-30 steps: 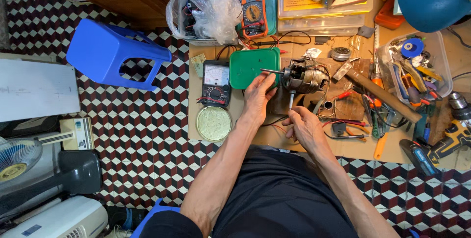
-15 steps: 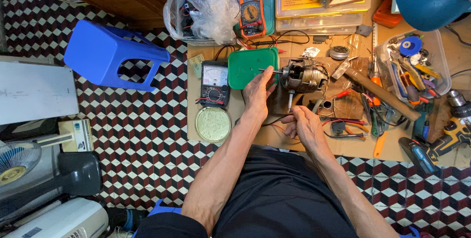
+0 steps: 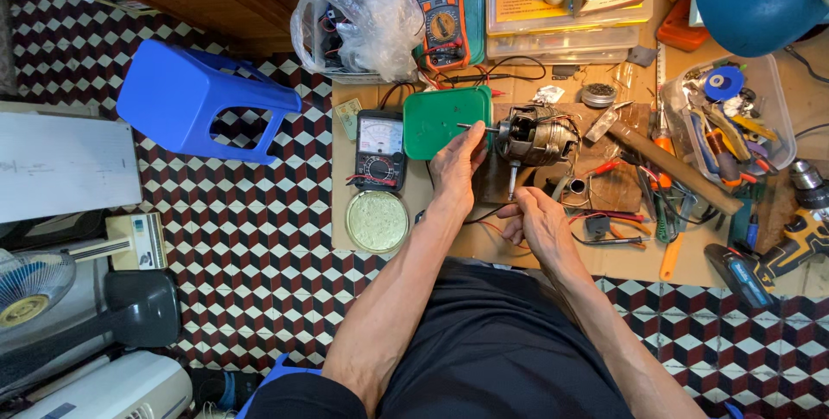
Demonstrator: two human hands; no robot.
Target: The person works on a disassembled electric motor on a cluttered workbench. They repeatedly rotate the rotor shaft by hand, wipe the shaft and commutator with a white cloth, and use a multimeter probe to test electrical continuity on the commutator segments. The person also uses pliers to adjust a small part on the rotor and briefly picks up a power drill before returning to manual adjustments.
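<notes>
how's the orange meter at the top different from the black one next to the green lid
The orange meter has a blank grey digital screen, while the black meter has a white needle-scale face. The orange meter rests up on stacked boxes beside a clear plastic bag; the black meter lies flat on the cardboard, just left of the green lid and the left hand. Both have a round dial below the display.

The floor (image 3: 259, 255) wears a checker of dark red, black and white cubes. A bright blue stool (image 3: 194, 104) stands on it beside the board's left edge. On the tan board (image 3: 535, 250) – a green lid (image 3: 436, 121), a black meter (image 3: 380, 149), a pale green round tin (image 3: 377, 221). At the far edge, an orange meter (image 3: 439, 13); near the right edge, a yellow-and-black drill (image 3: 790, 242). The motor (image 3: 531, 136) shows grey metal – copper windings.
</notes>
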